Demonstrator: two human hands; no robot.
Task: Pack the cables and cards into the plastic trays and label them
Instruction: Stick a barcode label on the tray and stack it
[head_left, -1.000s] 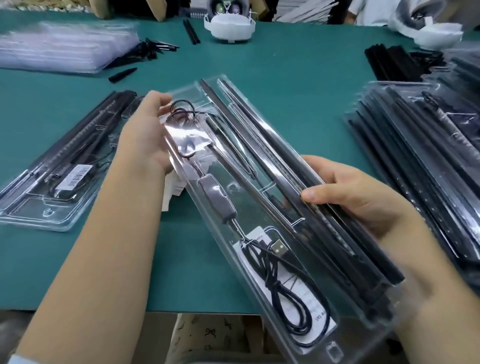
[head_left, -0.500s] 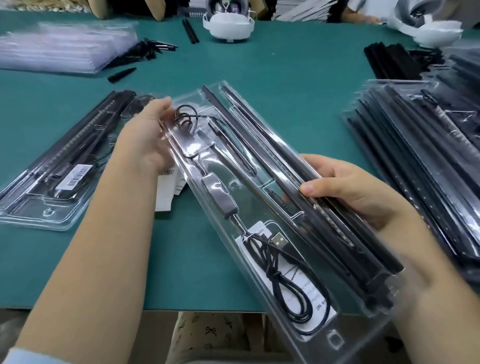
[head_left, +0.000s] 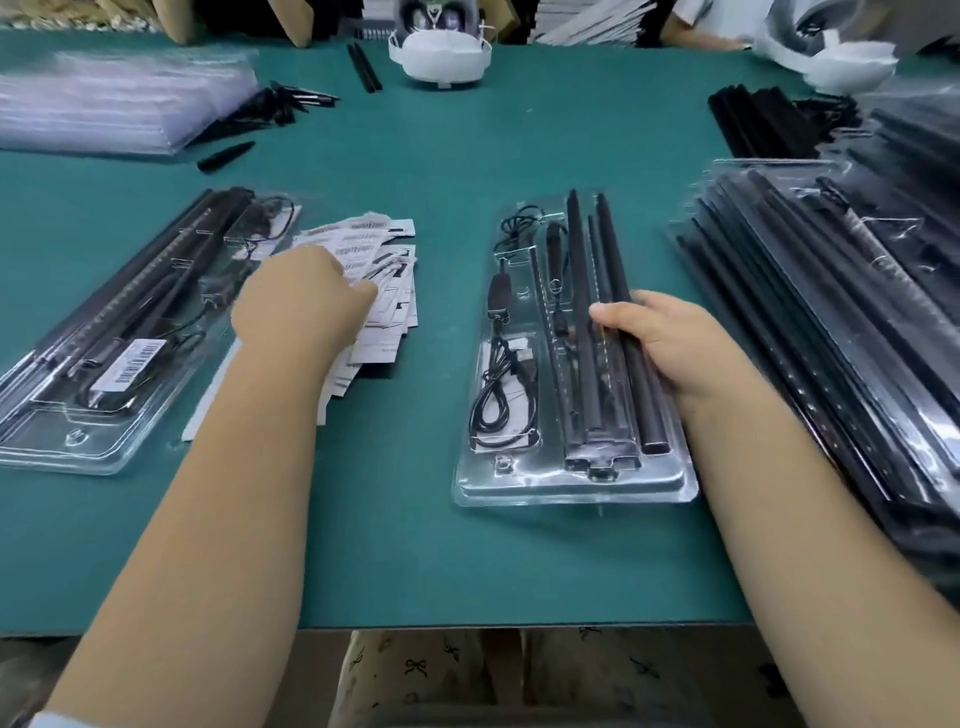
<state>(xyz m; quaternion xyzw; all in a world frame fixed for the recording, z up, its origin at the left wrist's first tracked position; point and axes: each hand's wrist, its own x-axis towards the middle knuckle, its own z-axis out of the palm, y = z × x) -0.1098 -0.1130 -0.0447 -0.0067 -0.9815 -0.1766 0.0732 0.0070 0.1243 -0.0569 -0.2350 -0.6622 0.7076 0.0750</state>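
You are now resting the packed tray (head_left: 574, 483) flat on the counter (head_left: 405, 545), your right hand (head_left: 657, 340) gripping its 3 o'clock side, while your left hand (head_left: 298, 299), fingers curled, is reaching into the labels (head_left: 387, 291) at 9 o'clock, so labeling comes next.

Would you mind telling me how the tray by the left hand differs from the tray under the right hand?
The left tray carries a barcode label; the right tray shows none. The left tray lies at an angle and untouched; the right tray lies nearly straight, with the right hand gripping its edge. Both are clear plastic, holding black rods and a cable.
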